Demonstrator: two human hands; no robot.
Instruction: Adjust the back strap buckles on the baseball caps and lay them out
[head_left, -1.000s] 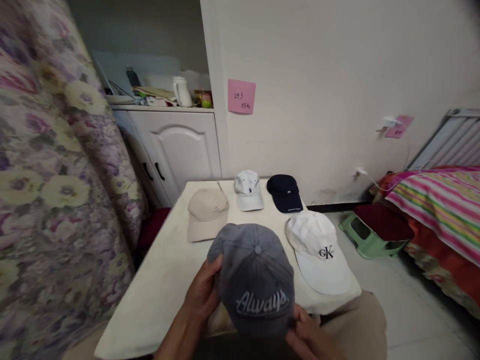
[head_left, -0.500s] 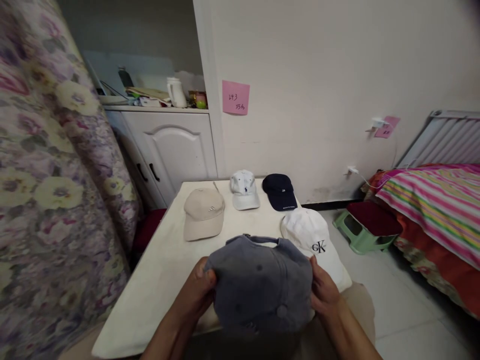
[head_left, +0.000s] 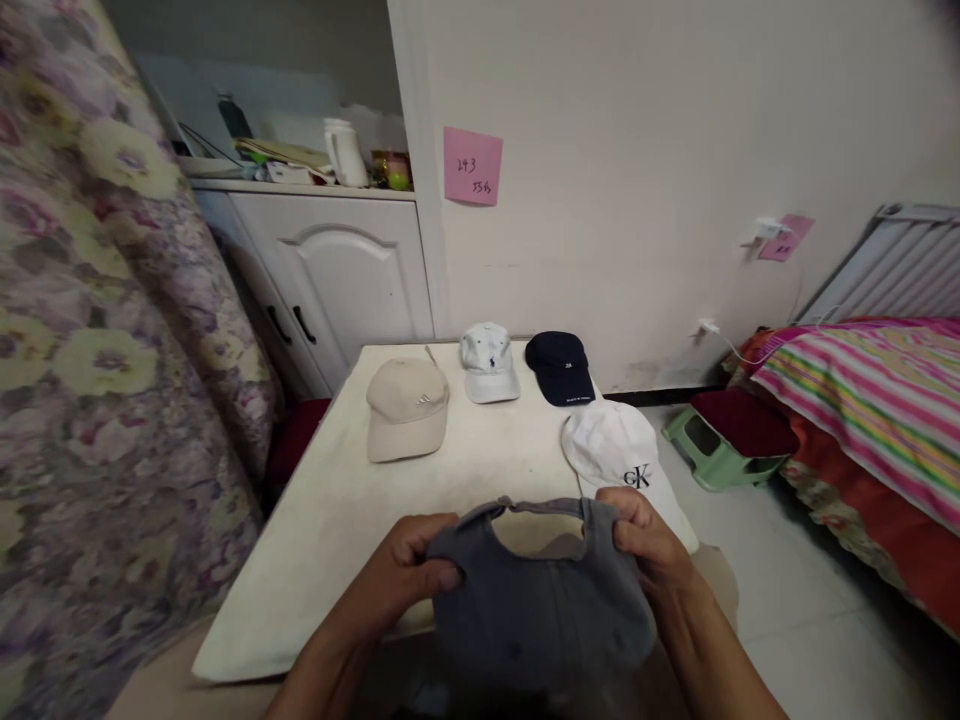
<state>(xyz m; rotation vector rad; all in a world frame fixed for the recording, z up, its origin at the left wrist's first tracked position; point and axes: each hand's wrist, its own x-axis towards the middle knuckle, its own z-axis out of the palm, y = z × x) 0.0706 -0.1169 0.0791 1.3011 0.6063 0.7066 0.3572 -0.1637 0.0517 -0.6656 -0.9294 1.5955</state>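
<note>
A grey baseball cap (head_left: pixel 540 610) is held up over the near edge of the table, its back opening and strap turned away from me. My left hand (head_left: pixel 412 565) pinches its left side, thumb on top. On the other side, my right hand (head_left: pixel 649 535) grips the edge near the strap. The cap's brim is out of sight. Just beyond my right hand lies a white cap (head_left: pixel 611 445) with dark letters, partly covered by that hand. Farther back sit a beige cap (head_left: pixel 407 405), a pale blue cap (head_left: pixel 487 360) and a navy cap (head_left: pixel 559 365).
The caps stand on a cream-covered table (head_left: pixel 322 560) against the wall. A floral curtain (head_left: pixel 120 400) hangs at the left, beside a white cabinet (head_left: pixel 345 270). At the right are a green stool (head_left: pixel 709 455) and a bed with a striped cover (head_left: pixel 885 380).
The grey cap has been turned over in my hands: its lettered front faced me before, and now its back opening shows at the top. My right hand has moved up to the strap side.
</note>
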